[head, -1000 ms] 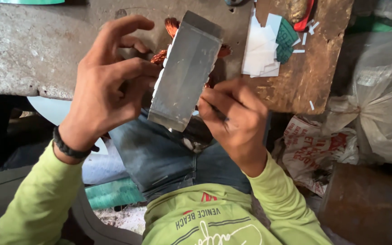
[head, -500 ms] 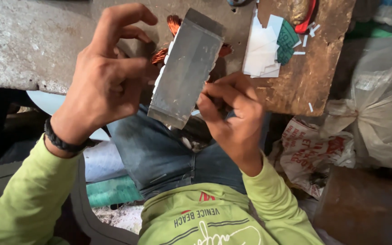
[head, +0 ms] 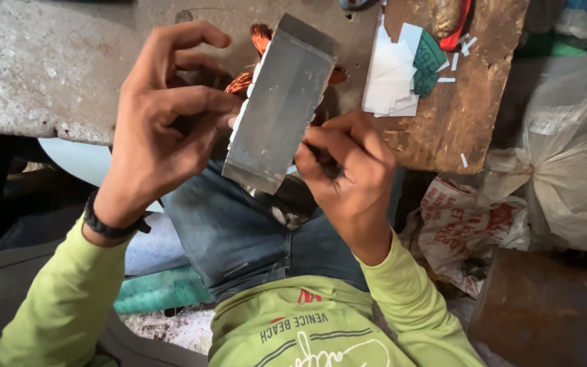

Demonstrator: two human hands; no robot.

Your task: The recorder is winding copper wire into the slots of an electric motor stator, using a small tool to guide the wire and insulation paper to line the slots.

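Grey metal block rests in left hand's loose fingers; right hand, pinching at its edge, should work steadily.

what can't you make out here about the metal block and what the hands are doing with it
Head view only:
- Right hand: its curled fingers hide whatever thin thing it pinches, so the grip cannot be read.
- Grey metal block: its far face and inside are turned away; only copper windings peek past its edges.
- Left hand: its contact with the block's side lies behind its own fingers.
- White paper slips on the wooden board: too small to count.
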